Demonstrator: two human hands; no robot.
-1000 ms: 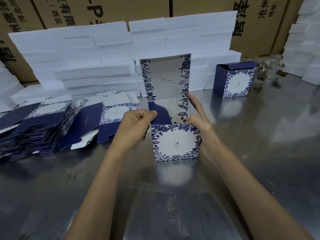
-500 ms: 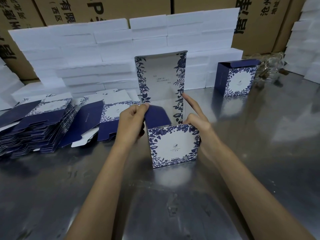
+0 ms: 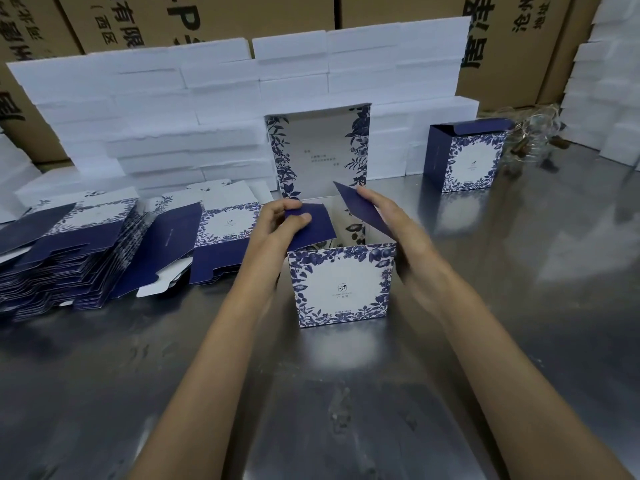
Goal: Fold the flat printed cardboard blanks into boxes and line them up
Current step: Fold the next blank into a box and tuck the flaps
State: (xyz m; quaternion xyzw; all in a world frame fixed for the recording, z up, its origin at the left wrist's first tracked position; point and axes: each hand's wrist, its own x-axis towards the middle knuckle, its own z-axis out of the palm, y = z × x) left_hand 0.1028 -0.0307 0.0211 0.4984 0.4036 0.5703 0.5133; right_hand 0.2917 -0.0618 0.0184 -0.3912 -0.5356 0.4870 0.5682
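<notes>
A half-folded blue-and-white floral box (image 3: 341, 285) stands upright on the steel worktop (image 3: 519, 306) in front of me, its tall lid panel (image 3: 318, 150) raised at the back. My left hand (image 3: 280, 223) pinches the left navy side flap (image 3: 311, 226); my right hand (image 3: 391, 220) lies with straight fingers against the right flap (image 3: 363, 209). To the left lie 2 piles of flat blanks (image 3: 69, 244). 1 finished box (image 3: 467, 155) stands far right, before stacked white foam blocks (image 3: 207, 98) and brown cartons (image 3: 398, 12).
</notes>
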